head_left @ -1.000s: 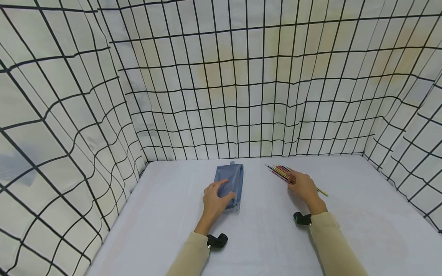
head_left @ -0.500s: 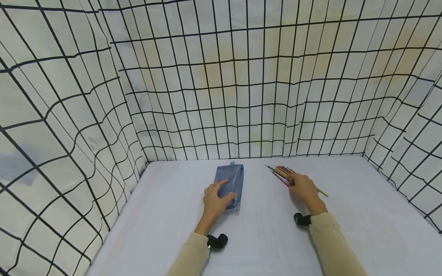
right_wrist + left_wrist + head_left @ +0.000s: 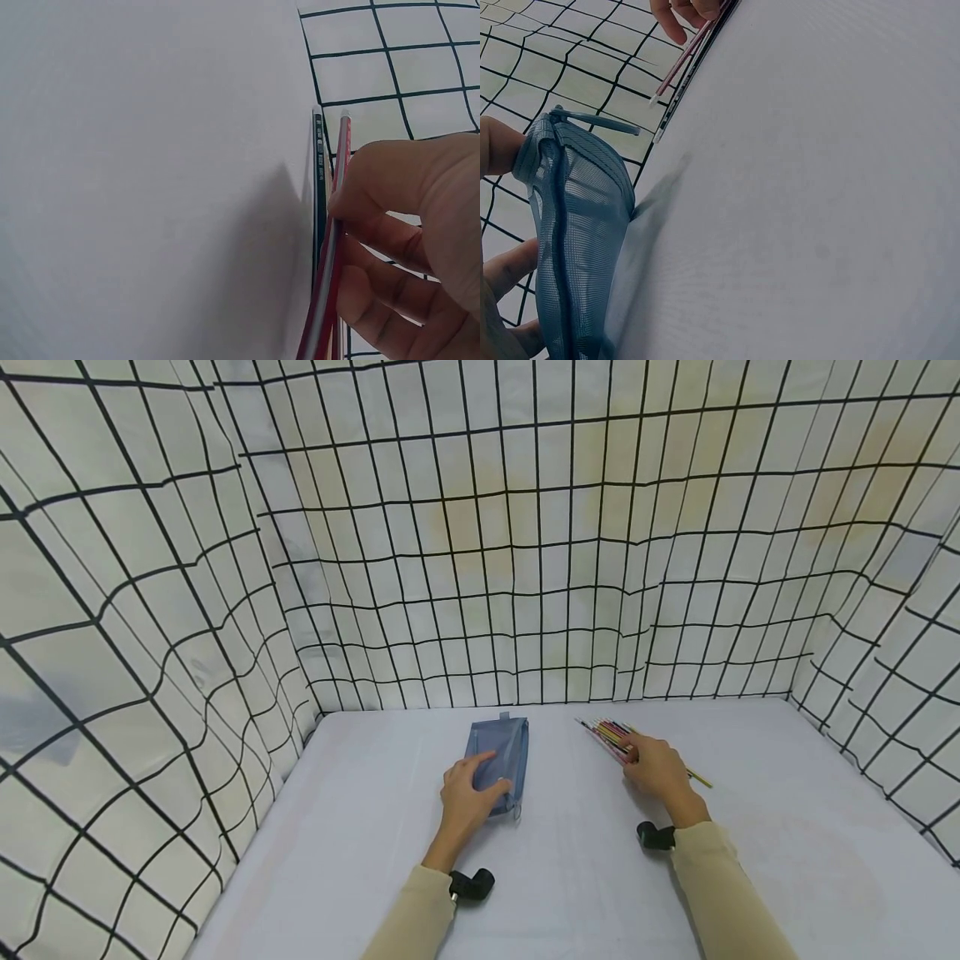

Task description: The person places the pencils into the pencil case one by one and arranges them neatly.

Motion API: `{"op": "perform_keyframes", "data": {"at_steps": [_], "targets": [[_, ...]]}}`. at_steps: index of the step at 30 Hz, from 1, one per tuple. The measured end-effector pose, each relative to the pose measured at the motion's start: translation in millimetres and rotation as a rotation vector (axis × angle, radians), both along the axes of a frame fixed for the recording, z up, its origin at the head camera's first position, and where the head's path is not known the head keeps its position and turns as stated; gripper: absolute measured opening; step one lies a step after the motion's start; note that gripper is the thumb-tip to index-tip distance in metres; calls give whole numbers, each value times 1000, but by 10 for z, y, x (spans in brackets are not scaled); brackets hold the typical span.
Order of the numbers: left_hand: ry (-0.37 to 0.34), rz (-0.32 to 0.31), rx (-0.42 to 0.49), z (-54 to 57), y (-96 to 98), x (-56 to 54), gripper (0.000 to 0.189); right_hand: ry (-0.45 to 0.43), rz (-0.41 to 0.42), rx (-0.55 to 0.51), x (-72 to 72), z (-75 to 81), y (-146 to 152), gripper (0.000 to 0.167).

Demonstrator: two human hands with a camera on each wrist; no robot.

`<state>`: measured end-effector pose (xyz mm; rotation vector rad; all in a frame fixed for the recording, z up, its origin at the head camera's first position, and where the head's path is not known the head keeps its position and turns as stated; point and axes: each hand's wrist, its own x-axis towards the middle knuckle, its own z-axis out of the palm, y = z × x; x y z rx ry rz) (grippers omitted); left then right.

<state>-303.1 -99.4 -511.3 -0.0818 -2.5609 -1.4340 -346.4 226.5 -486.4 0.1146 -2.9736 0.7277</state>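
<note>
Pickup, apparently: a red pencil [image 3: 322, 292] is pinched in the fingers of the right hand [image 3: 658, 767] beside other pencils [image 3: 611, 729] on the desk [image 3: 570, 868], a clear lift being required, and a pouch [image 3: 498, 735] is touched by the outspread left hand [image 3: 467, 792]

No text can be read for certain. In the right wrist view, pale lettering [image 3: 320, 142] runs lengthwise along the slim, dark green, straight pencil [image 3: 319, 199], near its whitish end, but its characters are too small and blurred to make out.
</note>
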Motion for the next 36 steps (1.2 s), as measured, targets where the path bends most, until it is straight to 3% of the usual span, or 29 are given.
{"op": "perform_keyframes", "data": {"at_steps": [13,25,36], "targets": [[-6,-1,3,4,-1,-8,59,-29,-4,-85,-6,55,-15,44],[-8,3,9,14,3,-4,58,-76,-9,-277,-50,56,-2,47],[-8,5,6,6,5,-13,58,-134,-12,-494,-7,105,-22,48]]}}
